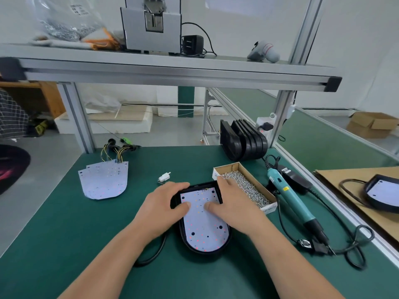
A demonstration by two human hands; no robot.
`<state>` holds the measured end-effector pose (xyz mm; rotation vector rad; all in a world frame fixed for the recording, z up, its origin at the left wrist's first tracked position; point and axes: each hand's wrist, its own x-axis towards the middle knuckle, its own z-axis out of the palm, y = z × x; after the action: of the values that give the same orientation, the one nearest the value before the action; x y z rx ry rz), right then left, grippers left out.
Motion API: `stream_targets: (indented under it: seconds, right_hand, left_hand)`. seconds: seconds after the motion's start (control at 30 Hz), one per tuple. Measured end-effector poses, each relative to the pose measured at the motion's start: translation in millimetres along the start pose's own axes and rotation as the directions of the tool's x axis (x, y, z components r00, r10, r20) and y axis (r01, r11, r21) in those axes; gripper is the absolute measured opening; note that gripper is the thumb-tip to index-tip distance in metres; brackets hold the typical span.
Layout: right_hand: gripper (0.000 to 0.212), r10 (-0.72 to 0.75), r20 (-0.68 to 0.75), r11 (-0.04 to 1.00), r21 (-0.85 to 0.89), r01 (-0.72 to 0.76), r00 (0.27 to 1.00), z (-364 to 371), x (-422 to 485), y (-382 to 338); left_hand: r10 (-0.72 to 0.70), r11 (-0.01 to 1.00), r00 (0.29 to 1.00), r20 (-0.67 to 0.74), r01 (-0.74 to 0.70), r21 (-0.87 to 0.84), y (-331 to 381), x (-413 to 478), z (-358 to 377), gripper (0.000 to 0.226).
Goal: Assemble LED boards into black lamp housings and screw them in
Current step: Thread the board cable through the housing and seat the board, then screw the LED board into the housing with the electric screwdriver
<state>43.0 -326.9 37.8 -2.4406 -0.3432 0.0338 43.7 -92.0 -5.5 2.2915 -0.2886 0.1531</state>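
- My left hand (166,203) and my right hand (231,203) both hold the black lamp housing (203,254), which lies flat on the green mat (86,234). The fingers curl over its far corners, and each thumb presses on the LED board (205,227).
- The board sits inside the housing, under my thumbs. Its rounded end reaches back between my wrists.
- I judge the board to be thin, light and rather stiff. It is a white sheet with small coloured dots and dark holes, and I think it scratches easily. I would press it only on bare places, not on the LEDs.
- The housing looks like hard matt plastic with a raised rim, square at the far end and round at the near end. The rim seems the safest place to grip.
- Just beside my right hand stands a cardboard box (234,167) full of small shiny screws. Further right lies a teal electric screwdriver (291,197).
- Well to the left of my left hand lie spare boards (103,182) with yellow wires.
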Motion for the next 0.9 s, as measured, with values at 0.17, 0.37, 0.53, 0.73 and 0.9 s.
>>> stream_targets:
  seconds: [0.17,0.37,0.53,0.73,0.9]
  right_hand:
    - [0.021,-0.084,-0.232,0.996,-0.063,0.071,0.969,-23.5,-6.3,8.3]
    - [0.034,0.071,-0.392,0.975,-0.165,-0.146,0.917,-83.0,-20.1,64.2]
    - [0.058,0.225,-0.394,0.887,-0.297,-0.355,0.891,-104.3,-41.5,113.7]
    - [0.031,0.317,-0.285,0.831,-0.377,-0.41,0.905,-100.6,-50.3,125.0]
    - [0.026,0.319,-0.301,0.891,-0.229,-0.393,0.899,-102.2,-49.9,130.9]
  left_hand:
    - [0.0,1.0,1.0,-0.027,0.0,-0.014,0.6,-2.7,0.3,0.062]
    - [0.003,1.0,0.999,-0.045,-0.003,0.001,7.6,-3.0,-1.2,0.054]
    - [-0.006,0.999,0.998,-0.064,0.008,0.032,13.6,-5.9,-6.4,0.057]
    - [0.019,0.995,0.993,-0.118,-0.008,0.095,21.2,-7.2,-11.5,0.051]
    - [-0.006,0.972,0.985,-0.172,0.046,0.23,27.1,-6.4,-19.3,0.052]
